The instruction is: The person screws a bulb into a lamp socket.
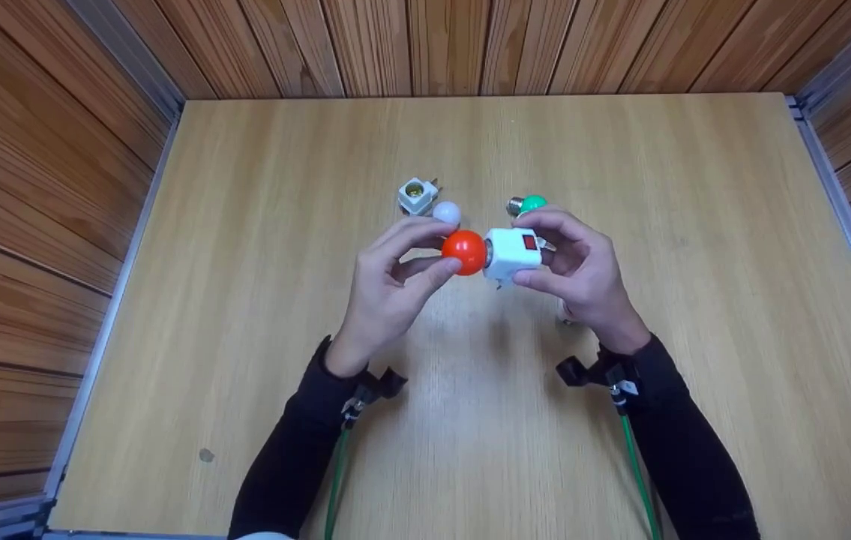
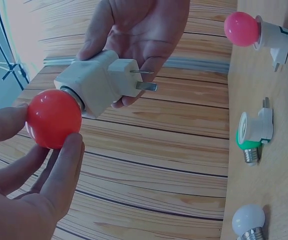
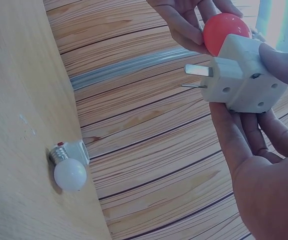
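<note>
Above the table, my left hand (image 1: 391, 289) pinches a red light bulb (image 1: 463, 253) between thumb and fingers. My right hand (image 1: 579, 274) grips a white plug-in lamp socket (image 1: 513, 253) with a red switch on its side. The bulb's metal base sits at the socket's mouth, a band of thread showing between them. Two flat metal pins (image 2: 145, 86) stick out from the socket's plug part in the left wrist view. In the right wrist view, the right thumb lies on the socket's (image 3: 249, 75) upper side and the fingers curl beneath it.
Behind the hands lie a second white socket (image 1: 418, 196), a white bulb (image 1: 446, 213) and a green bulb (image 1: 534, 202). A round white socket (image 2: 254, 127) overlaps the green bulb in the left wrist view. A pink bulb (image 2: 241, 29) in a white holder stands nearby. Wood-panel walls (image 1: 447, 49) enclose the table (image 1: 283, 187).
</note>
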`<state>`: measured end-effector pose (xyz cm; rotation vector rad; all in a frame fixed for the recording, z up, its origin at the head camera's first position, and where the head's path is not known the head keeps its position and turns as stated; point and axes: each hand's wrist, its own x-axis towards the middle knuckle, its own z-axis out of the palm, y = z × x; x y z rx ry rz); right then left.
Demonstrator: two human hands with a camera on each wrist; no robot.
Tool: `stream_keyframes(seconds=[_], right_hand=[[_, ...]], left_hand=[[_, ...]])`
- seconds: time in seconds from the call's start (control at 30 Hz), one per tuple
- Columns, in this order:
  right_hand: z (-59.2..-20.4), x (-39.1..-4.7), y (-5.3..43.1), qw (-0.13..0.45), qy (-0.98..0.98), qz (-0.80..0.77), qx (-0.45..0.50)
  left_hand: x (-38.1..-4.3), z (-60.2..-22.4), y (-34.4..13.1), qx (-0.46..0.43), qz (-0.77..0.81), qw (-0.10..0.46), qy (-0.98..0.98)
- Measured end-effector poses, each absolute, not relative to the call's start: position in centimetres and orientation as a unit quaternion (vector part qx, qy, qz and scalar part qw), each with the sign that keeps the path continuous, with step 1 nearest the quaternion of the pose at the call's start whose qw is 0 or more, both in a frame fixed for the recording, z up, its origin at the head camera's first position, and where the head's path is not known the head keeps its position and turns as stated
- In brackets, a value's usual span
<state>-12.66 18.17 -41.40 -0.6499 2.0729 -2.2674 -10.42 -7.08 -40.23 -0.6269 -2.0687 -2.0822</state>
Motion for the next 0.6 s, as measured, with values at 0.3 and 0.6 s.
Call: stream_keyframes(seconds=[0.3,0.6], right_hand=[[-41.61,-12.72,18.21,0.001,0.652,-0.729,-0.21],[-41.77,-12.85,18.23,0.005,0.651,-0.729,-0.209]], left_hand=[[-10.46,-40.34,-7.18,-0.224,-0.681,0.082,-0.692],[-10.52,-40.51,-7.25,-0.246,-0.668,0.096,-0.696]])
